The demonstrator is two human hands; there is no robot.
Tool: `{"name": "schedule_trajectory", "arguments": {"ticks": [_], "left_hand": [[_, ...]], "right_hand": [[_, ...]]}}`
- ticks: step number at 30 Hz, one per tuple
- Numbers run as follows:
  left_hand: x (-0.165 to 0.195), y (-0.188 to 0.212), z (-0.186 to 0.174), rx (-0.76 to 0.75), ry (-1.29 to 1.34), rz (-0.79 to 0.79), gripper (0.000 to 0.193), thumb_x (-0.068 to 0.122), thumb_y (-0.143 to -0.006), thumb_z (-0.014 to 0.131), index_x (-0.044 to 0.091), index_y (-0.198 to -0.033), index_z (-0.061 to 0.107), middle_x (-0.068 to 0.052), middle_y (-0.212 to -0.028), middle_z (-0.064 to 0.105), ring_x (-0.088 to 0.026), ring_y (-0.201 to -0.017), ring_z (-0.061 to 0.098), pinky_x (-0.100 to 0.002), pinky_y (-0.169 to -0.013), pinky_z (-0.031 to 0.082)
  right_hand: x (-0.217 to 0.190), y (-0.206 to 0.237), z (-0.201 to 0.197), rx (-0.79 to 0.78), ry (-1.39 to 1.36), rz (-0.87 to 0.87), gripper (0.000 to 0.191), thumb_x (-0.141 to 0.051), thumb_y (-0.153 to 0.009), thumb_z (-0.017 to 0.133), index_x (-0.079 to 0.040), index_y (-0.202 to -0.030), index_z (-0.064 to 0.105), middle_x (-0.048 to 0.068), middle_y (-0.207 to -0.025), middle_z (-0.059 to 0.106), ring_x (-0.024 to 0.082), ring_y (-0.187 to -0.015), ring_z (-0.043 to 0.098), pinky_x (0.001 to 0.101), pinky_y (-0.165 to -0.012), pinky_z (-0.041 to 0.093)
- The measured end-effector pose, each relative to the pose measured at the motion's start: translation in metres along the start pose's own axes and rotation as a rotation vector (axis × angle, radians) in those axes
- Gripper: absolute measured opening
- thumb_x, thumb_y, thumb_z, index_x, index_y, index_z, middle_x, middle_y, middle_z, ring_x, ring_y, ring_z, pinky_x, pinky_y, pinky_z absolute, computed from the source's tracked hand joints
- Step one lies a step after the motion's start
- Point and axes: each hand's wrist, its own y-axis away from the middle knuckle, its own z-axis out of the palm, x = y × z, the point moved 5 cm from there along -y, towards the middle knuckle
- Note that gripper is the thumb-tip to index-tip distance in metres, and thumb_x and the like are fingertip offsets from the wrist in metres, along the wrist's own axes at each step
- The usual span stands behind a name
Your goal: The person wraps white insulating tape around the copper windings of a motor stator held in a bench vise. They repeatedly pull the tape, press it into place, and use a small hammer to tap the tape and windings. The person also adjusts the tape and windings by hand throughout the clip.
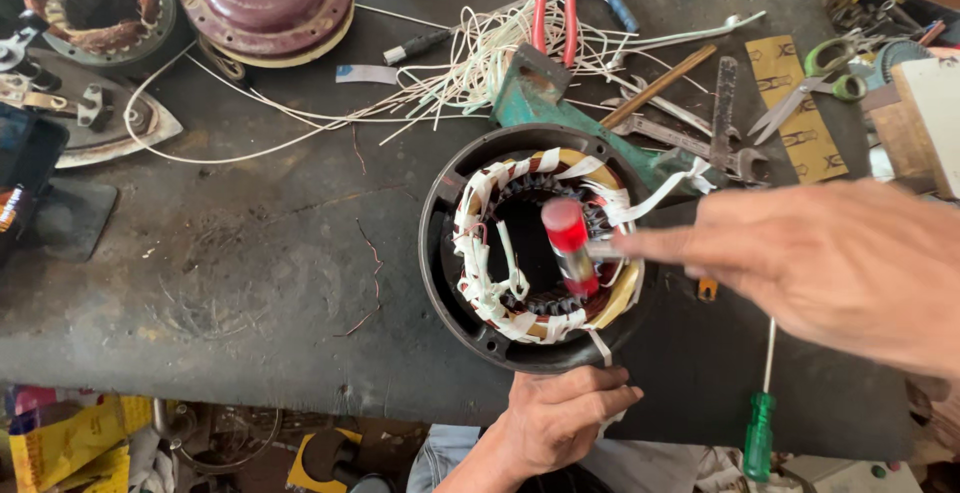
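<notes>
Dark, grimy workbench (250,253) holds a motor stator (535,248) in its black housing. His right hand (830,263) grips a small red-headed mallet (572,243) over the taped windings; left hand (560,418) curls against the housing's near rim.

Both hands are bare: the left hand (560,418) at six o'clock and the right hand (830,263) at three o'clock show no gloves, rings or watch. Pale blue trousers (445,453) show beneath.
</notes>
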Motion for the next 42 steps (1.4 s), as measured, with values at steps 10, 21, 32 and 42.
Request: {"name": "schedule_trajectory", "arguments": {"ticks": [10, 21, 32, 42], "left_hand": [[-0.001, 0.0, 0.001, -0.005, -0.007, 0.003, 0.036, -0.007, -0.077, 0.075, 0.009, -0.109, 0.076, -0.005, -0.107, 0.074, -0.022, -0.092, 0.074, -0.035, -0.076, 0.056], [0.005, -0.002, 0.004, 0.028, -0.052, 0.027, 0.033, -0.008, -0.081, 0.073, 0.007, -0.11, 0.075, -0.008, -0.105, 0.074, -0.021, -0.081, 0.074, -0.031, -0.067, 0.057], [0.05, -0.02, 0.0, 0.154, -0.309, 0.224, 0.034, -0.005, -0.08, 0.075, 0.003, -0.114, 0.073, -0.008, -0.102, 0.072, -0.02, -0.069, 0.065, -0.032, -0.06, 0.05], [0.079, -0.063, -0.002, 0.177, -0.451, 0.161, 0.033, -0.006, -0.086, 0.072, 0.01, -0.115, 0.077, -0.006, -0.088, 0.067, -0.023, -0.076, 0.063, -0.036, -0.067, 0.05]], "right_hand": [[0.004, -0.002, 0.013, 0.015, -0.286, -0.075, 0.068, -0.027, -0.094, 0.058, -0.06, -0.15, 0.039, -0.007, -0.087, 0.067, 0.012, -0.077, 0.068, 0.0306, -0.075, 0.056], [0.058, 0.032, 0.06, 0.304, -0.639, 0.189, 0.059, -0.021, -0.095, 0.062, -0.034, -0.152, 0.052, 0.003, -0.1, 0.073, 0.017, -0.069, 0.066, 0.0321, -0.066, 0.058], [0.07, 0.055, 0.184, 0.914, -0.431, 0.213, 0.044, -0.007, -0.088, 0.073, -0.02, -0.13, 0.073, 0.006, -0.098, 0.071, 0.028, -0.08, 0.07, 0.0379, -0.07, 0.055], [-0.011, 0.056, 0.161, 1.027, -1.311, -0.47, 0.056, -0.018, -0.094, 0.075, -0.01, -0.147, 0.058, 0.01, -0.129, 0.072, 0.021, -0.118, 0.067, 0.0378, -0.106, 0.052]]}}
